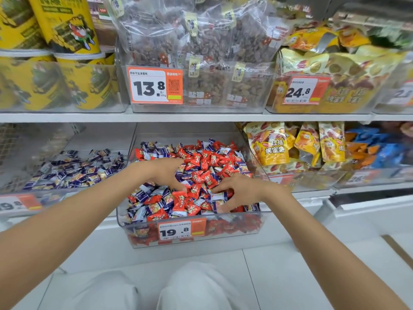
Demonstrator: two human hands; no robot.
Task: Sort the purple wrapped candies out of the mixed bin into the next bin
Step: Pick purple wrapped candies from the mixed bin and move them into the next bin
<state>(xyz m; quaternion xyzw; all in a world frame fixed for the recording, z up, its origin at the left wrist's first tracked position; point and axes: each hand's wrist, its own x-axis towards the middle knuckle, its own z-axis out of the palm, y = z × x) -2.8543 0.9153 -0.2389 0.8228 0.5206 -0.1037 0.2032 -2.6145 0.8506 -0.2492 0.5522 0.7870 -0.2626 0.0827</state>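
Over one mixed bin (125, 227), beside one purple-only bin (67, 198), left hand (165, 173) and right hand (242, 190) claw candies (201, 157), fingers (220, 187) bent, grip unclear.

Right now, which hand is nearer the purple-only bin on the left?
Left. The left hand sits left of centre in the mixed bin, closer to the purple-only bin; the right hand is farther right, near the front wall.

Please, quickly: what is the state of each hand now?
Left hand: curled among candies; whether it holds any cannot be told.
Right hand: pinches a purple candy.
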